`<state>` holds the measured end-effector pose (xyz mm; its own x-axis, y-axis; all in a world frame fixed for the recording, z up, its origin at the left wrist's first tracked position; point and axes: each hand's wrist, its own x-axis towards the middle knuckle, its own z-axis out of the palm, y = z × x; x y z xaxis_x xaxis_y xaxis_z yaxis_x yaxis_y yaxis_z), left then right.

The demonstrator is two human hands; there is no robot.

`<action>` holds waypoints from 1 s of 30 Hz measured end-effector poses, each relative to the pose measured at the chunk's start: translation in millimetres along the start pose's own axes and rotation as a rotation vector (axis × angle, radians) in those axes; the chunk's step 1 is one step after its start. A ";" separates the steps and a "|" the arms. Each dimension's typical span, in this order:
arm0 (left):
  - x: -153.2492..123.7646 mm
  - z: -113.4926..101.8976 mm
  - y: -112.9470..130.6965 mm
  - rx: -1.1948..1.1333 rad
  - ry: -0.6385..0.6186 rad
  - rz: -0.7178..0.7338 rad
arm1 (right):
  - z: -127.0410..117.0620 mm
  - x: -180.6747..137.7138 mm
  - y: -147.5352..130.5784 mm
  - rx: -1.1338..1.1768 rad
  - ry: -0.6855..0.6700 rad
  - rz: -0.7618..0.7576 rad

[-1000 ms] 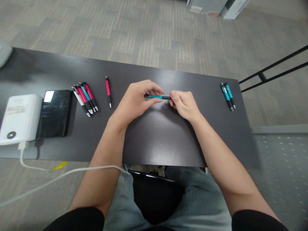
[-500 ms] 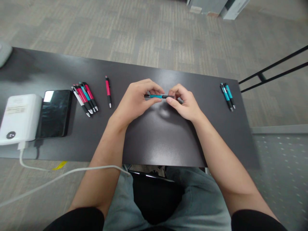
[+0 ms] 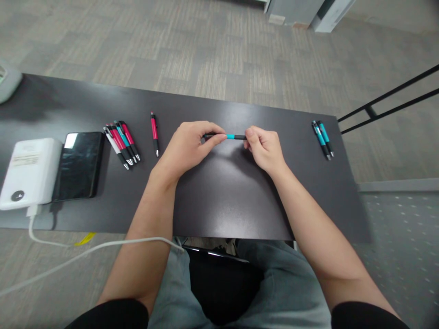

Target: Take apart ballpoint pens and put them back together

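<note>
A teal and black pen [image 3: 229, 136] is held level above the middle of the dark table [image 3: 222, 201]. My left hand [image 3: 187, 146] pinches its left end between thumb and fingers. My right hand [image 3: 263, 147] is closed round its black right end. Left of my hands lies a single pink pen [image 3: 154, 132], and further left a bunch of several pink, teal and white pens [image 3: 121, 142]. Two teal pens [image 3: 321, 138] lie side by side near the table's right edge.
A black phone [image 3: 78, 165] and a white power bank [image 3: 28, 172] with a white cable [image 3: 85, 250] lie at the left of the table. A black metal frame [image 3: 387, 98] stands off the right corner. My lap is below the near edge.
My right hand's fingers, briefly spread half a second ago, have closed round the pen's black end again. The left hand's fingers slid along and cover more of the teal barrel.
</note>
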<state>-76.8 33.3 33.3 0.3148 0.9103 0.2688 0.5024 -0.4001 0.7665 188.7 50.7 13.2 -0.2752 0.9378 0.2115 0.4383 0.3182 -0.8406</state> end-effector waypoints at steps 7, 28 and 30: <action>1.4 -0.4 0.5 -0.028 0.045 -0.008 | -2.9 1.7 8.5 0.052 -0.007 -0.061; 0.4 -2.9 5.0 -0.005 0.050 -0.017 | -3.8 2.4 3.2 -0.035 -0.090 -0.093; 0.5 -3.1 6.4 -0.005 0.056 -0.010 | -3.7 2.5 -1.1 -0.025 -0.081 -0.082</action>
<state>-75.9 31.5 40.2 0.2635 0.9190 0.2931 0.5015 -0.3901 0.7722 190.7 53.2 16.5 -0.3789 0.8945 0.2374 0.4320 0.3978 -0.8094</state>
